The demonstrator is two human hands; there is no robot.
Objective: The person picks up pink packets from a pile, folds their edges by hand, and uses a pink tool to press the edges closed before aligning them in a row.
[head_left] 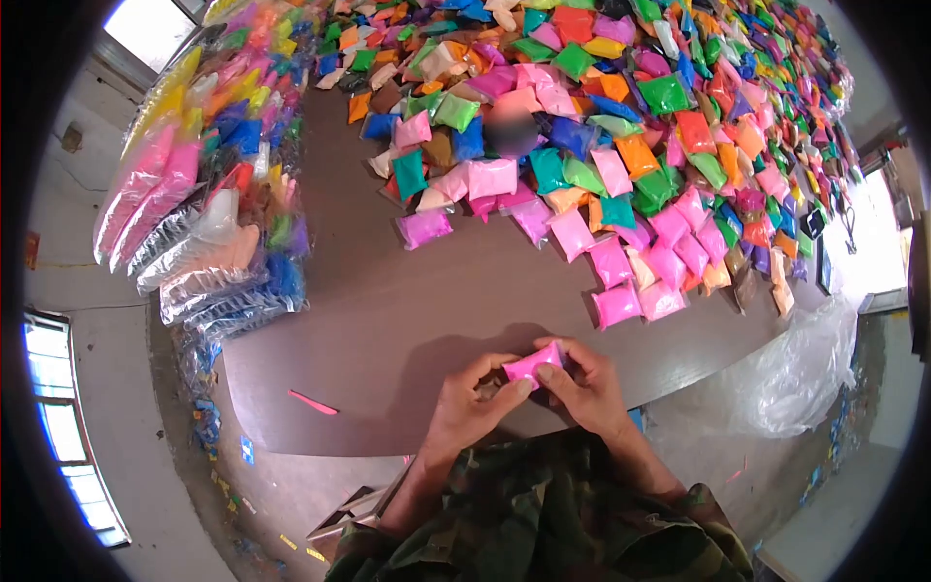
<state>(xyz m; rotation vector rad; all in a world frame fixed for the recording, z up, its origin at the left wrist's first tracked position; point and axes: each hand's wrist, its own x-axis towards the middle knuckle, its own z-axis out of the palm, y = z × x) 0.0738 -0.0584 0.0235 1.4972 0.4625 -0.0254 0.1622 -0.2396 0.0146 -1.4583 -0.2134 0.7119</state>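
A small bright pink packet is held between both hands near the front edge of the brown table. My left hand grips its left end, with the thumb on top. On its right end, my right hand has its thumb pressed on the packet's face and its fingers behind. A thin pink strip lies on the table to the left of my hands. Beyond my hands, the nearest packets are pink ones at the front of a large pile.
Many coloured packets are heaped across the back and right of the table. Long strips of clear-wrapped packets stack up on the left. Clear plastic sheeting hangs at the right edge. A wooden box stands below the front edge.
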